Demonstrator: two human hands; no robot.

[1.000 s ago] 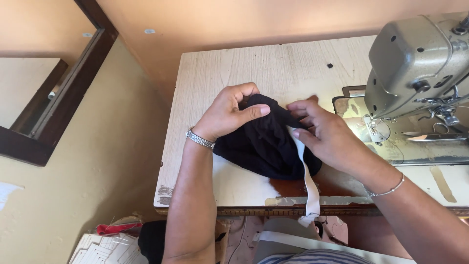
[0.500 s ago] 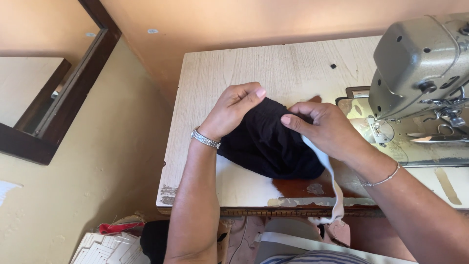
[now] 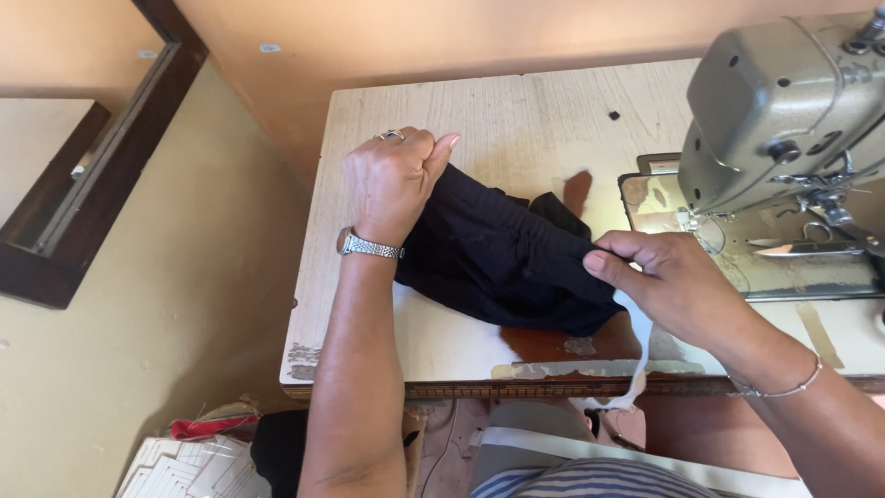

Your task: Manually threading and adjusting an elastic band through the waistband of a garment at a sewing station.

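So here we've got the black fabric stretched between both hands on the worn table, and the thing that matters is how it lies: its long axis runs on a diagonal, from our left hand at the upper left end down to our right hand at the lower right end. Both hands are right on it, so neither is really nearer; each owns one end. The left hand is closed up in a loose fist, thumb pressed against the fingers, pinching the top corner of the cloth. The right hand is closed too, thumb over forefinger, nipping the other edge, and a white strip trails down from under it, over the table's front edge toward our lap. We can't tell if that strip is stitched to the cloth or just held along with it. The fabric itself looks soft and thin, matte black, gathered into long folds that follow the pull between the hands, with a small bunched flap poking up toward the far side. Just beyond the right hand sits the grey-green sewing machine, close but not touching the cloth.
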